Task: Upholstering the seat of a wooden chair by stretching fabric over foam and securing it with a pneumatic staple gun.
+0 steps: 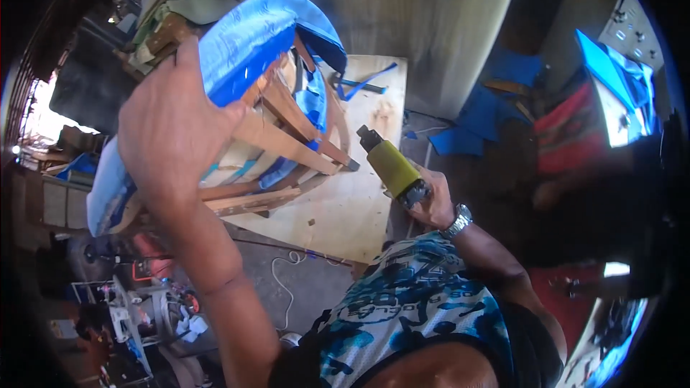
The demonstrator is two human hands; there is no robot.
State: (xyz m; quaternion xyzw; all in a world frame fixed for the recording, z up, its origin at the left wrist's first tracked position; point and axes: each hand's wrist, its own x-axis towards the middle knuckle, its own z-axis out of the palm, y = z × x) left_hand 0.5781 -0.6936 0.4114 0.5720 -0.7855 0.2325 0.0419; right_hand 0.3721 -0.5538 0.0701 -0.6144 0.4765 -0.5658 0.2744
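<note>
The person's left hand (169, 129) is up high, on the left side of the picture. It is closed around the edge of a wooden frame (280, 136) that has a shiny blue cover (251, 36) pulled over it. The thumb points up along the blue cover, and the back of the hand faces the camera. The frame is tipped on its side. Its bare wooden bars stick out to the right of the hand, and its far end sits over a flat plywood board (352, 208).

The right hand (431, 205) is lower and to the right, well apart from the left hand. It is wrapped tight around the back end of a yellow-green power tool (392, 165) with a black tip. The tool points up and to the left, toward the wooden bars, and its tip is near the end of one bar but not touching it. A silver watch (458, 220) is on the right wrist.

A blue strap (363, 86) lies on the far end of the board. A thin white cord (284, 280) curls on the gray floor under the board. Blue scraps (467, 129) lie on the floor to the right.
</note>
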